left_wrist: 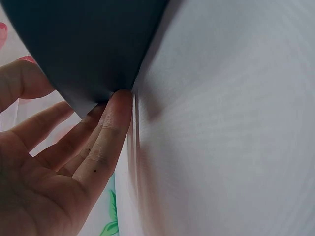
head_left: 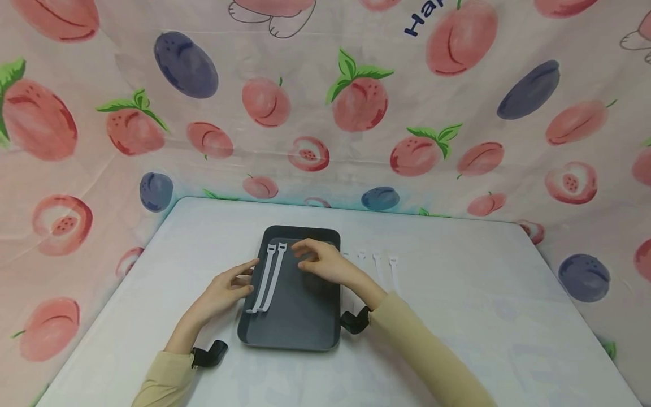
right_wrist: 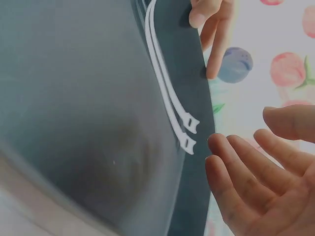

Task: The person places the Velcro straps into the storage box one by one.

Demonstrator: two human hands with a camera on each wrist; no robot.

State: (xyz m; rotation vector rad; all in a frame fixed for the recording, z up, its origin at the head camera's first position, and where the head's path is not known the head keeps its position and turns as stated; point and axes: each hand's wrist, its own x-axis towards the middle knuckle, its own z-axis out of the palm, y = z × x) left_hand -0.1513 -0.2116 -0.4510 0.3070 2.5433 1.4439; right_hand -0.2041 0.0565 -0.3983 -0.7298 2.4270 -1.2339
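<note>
Two white cable straps [head_left: 265, 277] lie side by side along the left part of a dark grey tray [head_left: 305, 333]. Their slotted heads [right_wrist: 188, 142] lie near the far rim. At the tray's left edge, my left hand [head_left: 221, 293] touches the outer wall with fairly straight fingers; the left wrist view has its fingertips [left_wrist: 120, 101] against the dark wall. My right hand [head_left: 324, 261] is over the tray's far right part, just right of the strap heads, with relaxed fingers and nothing between them.
Several more white straps [head_left: 393, 271] lie on the white table [head_left: 483, 316] right of the tray, partly hidden by my right forearm. A fruit-print cloth [head_left: 310, 102] hangs behind the table. Each wrist wears a black camera [head_left: 209, 355].
</note>
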